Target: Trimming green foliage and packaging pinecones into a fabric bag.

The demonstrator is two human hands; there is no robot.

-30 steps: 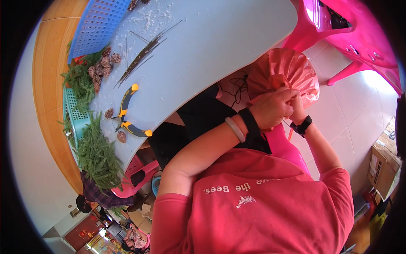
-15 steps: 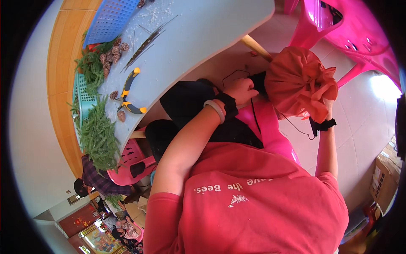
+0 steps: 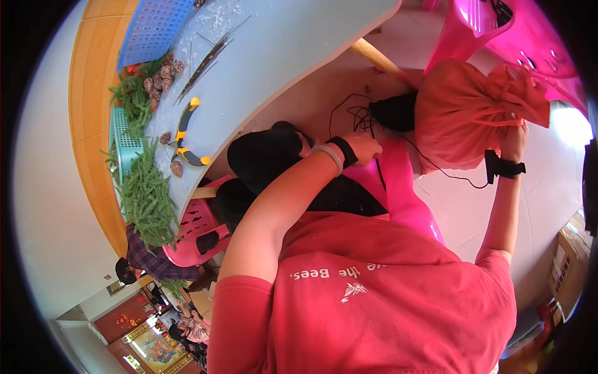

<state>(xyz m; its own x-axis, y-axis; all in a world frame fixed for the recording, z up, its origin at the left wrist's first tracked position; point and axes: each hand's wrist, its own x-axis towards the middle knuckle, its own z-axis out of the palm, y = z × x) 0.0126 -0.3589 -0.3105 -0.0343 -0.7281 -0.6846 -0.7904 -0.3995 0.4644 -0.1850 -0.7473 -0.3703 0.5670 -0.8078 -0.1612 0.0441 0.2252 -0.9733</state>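
An orange-red cloth bag [image 3: 458,115] with a gathered neck is on my right side. My right hand [image 3: 514,142] grips it at the gathered neck; part of the fingers is hidden behind the cloth. Curled closed, my left hand [image 3: 366,148] is over the pink plastic seat [image 3: 398,181]. A thin black cord [image 3: 381,176] runs just below its fingers, and whether they hold it I cannot make out. Beside the bag is a black pouch-like thing [image 3: 393,111], with a tangle of black cable [image 3: 360,115] next to it on the floor.
On the pale table [image 3: 268,56] at left are yellow-and-black pliers [image 3: 185,134], dark wires [image 3: 208,62], pine cones [image 3: 163,78], green sprigs [image 3: 146,193] and a blue basket [image 3: 152,34]. Pink chairs [image 3: 467,37] stand at far right, a cardboard box [image 3: 570,262] at right. Other people sit at lower left.
My right hand and the bag have moved right, and the bag's neck has turned rightward. My left hand has shifted slightly down and its fingers have curled in. More of the cable tangle shows.
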